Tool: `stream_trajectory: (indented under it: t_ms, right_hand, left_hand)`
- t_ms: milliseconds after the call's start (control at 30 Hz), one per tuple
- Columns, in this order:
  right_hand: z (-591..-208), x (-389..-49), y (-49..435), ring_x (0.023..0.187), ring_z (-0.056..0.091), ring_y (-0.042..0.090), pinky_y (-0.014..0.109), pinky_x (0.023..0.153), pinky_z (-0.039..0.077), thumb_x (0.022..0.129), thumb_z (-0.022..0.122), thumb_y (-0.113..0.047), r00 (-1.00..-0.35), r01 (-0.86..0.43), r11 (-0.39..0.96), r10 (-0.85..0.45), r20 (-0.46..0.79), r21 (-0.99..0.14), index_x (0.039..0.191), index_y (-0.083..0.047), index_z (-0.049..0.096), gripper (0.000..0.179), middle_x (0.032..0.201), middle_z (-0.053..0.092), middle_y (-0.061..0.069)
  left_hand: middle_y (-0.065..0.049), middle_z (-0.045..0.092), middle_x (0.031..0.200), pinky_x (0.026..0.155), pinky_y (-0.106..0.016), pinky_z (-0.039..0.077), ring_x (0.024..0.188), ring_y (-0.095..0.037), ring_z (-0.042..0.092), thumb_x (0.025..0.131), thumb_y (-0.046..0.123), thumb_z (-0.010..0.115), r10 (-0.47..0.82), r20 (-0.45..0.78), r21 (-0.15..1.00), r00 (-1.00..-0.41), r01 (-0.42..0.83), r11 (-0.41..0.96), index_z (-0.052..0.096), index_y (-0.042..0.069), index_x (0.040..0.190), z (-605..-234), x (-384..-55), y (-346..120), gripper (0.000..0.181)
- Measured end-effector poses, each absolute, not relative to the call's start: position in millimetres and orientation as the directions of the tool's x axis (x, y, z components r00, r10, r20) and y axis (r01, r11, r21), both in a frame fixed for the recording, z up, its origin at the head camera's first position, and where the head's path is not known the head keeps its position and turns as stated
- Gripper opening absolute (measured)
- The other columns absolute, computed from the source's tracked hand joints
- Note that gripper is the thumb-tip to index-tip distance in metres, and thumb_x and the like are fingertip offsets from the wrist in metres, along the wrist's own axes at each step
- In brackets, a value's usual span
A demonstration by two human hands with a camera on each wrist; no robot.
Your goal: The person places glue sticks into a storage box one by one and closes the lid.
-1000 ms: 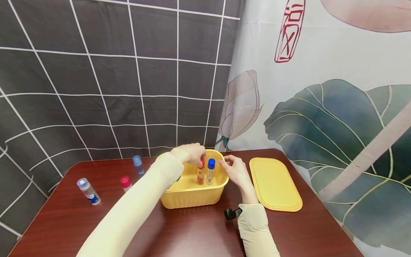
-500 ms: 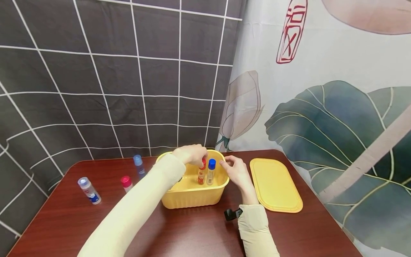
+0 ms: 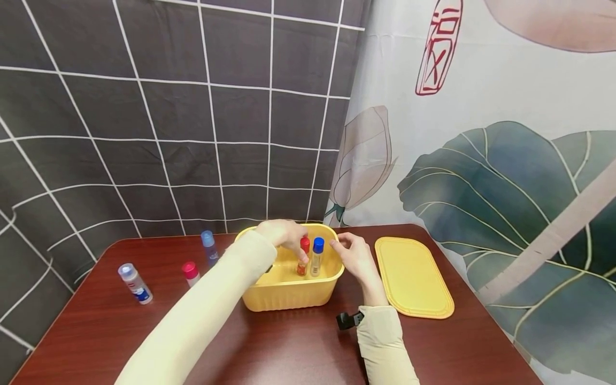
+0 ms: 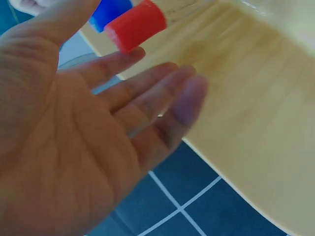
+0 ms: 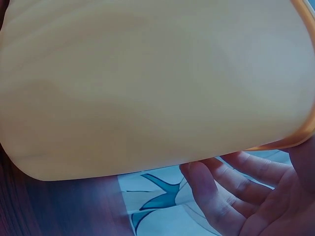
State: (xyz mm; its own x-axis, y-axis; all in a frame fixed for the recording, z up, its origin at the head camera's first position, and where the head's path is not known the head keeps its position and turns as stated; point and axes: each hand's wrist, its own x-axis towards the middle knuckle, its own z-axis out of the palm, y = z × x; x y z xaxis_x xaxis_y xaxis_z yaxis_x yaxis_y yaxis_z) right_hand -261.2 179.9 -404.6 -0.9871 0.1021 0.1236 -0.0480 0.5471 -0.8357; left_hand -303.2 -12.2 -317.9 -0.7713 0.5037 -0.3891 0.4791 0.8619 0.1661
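In the head view a yellow plastic bin (image 3: 289, 295) holds two small upright bottles. One is a red-capped bottle (image 3: 305, 245) with an orange-red body, the other a clear blue-capped bottle (image 3: 316, 261) close on its right. My left hand (image 3: 284, 235) reaches in over the bin beside the red-capped bottle. Its fingers are loosely spread; in the left wrist view the red cap (image 4: 138, 25) lies by the fingertips, not gripped. My right hand (image 3: 356, 258) holds the bin's right rim, thumb on the inner side and fingers outside against the wall (image 5: 147, 98).
Left of the bin stand a pale-blue-capped white bottle (image 3: 136, 284), a pink-red-capped bottle (image 3: 191, 271) partly behind the left sleeve, and a blue bottle (image 3: 209, 247). A yellow lid (image 3: 414, 278) lies flat on the brown table (image 3: 289, 347) at the right.
My left fingers have come off the red cap and spread apart, leaving the bottle standing in the bin. The right hand keeps its place on the rim.
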Motion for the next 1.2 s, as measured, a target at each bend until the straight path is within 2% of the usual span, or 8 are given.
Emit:
stream_trajectory:
  t_ms: [100,200,433,667,900,1000,1200]
  right_hand:
    - [-403.5,-261.1,180.2,0.088,0.067,0.032,0.038,0.074,0.057,0.093,0.067,-0.026,-0.987,-0.046,0.549,0.103,0.122,-0.834,0.116,-0.002,0.067,0.033,0.093,0.069,0.011]
    - [-403.7,-260.5,180.8,0.088,0.067,0.032,0.038,0.075,0.057,0.094,0.067,-0.026,-0.989,-0.035,0.548,0.103,0.109,-0.836,0.116,-0.002,0.067,0.033,0.094,0.069,0.011]
    - [-404.4,-258.1,180.8,0.088,0.067,0.034,0.039,0.074,0.057,0.093,0.067,-0.026,-0.989,-0.020,0.534,0.116,0.096,-0.845,0.116,-0.002,0.066,0.033,0.094,0.068,0.012]
    - [-404.3,-257.4,178.7,0.087,0.066,0.035,0.037,0.072,0.057,0.093,0.067,-0.025,-0.989,-0.021,0.537,0.111,0.096,-0.843,0.115,-0.002,0.067,0.032,0.092,0.068,0.011]
    - [-403.1,-258.0,176.3,0.087,0.067,0.035,0.037,0.072,0.057,0.093,0.068,-0.024,-0.990,-0.024,0.527,0.107,0.094,-0.850,0.114,-0.002,0.067,0.031,0.092,0.068,0.011]
    - [-402.5,-258.2,175.9,0.087,0.067,0.035,0.036,0.072,0.057,0.093,0.067,-0.024,-0.990,-0.022,0.527,0.108,0.093,-0.850,0.115,-0.002,0.067,0.031,0.092,0.068,0.012]
    - [-401.4,-258.3,177.0,0.085,0.066,0.033,0.036,0.071,0.057,0.093,0.067,-0.024,-0.990,-0.020,0.529,0.109,0.091,-0.848,0.115,-0.002,0.066,0.032,0.092,0.067,0.011]
  left_hand:
    - [-0.006,0.056,0.136,0.104,-0.045,0.039,0.122,-0.023,0.051,0.078,0.048,0.078,0.493,-0.394,0.207,-0.776,0.447,0.870,0.049,0.014,0.142,-314.8,-301.6,-15.8,0.078]
    - [-0.006,0.049,0.144,0.107,-0.048,0.035,0.129,-0.024,0.046,0.077,0.048,0.079,0.509,-0.373,0.282,-0.776,0.428,0.859,0.044,0.016,0.146,-312.0,-298.8,-21.1,0.084]
    - [-0.010,0.046,0.146,0.109,-0.048,0.032,0.134,-0.027,0.041,0.078,0.050,0.077,0.594,-0.260,0.352,-0.761,0.498,0.793,0.042,0.013,0.147,-301.9,-280.7,-41.3,0.086]
    - [-0.010,0.047,0.145,0.105,-0.054,0.035,0.133,-0.031,0.041,0.077,0.054,0.076,0.589,-0.086,0.397,-0.804,0.515,0.760,0.044,0.014,0.147,-307.1,-253.3,-75.6,0.086]
    - [-0.009,0.051,0.141,0.103,-0.053,0.037,0.131,-0.031,0.044,0.077,0.052,0.078,0.513,0.136,0.408,-0.848,0.520,0.751,0.052,0.019,0.143,-319.1,-223.2,-114.6,0.078]
    - [-0.010,0.052,0.140,0.103,-0.054,0.037,0.130,-0.032,0.044,0.077,0.052,0.078,0.461,0.210,0.435,-0.862,0.504,0.746,0.053,0.016,0.141,-324.8,-212.5,-132.2,0.077]
    - [-0.008,0.052,0.138,0.101,-0.055,0.038,0.127,-0.029,0.046,0.077,0.055,0.078,0.345,0.270,0.526,-0.899,0.437,0.729,0.054,0.015,0.139,-336.0,-198.6,-166.8,0.078]
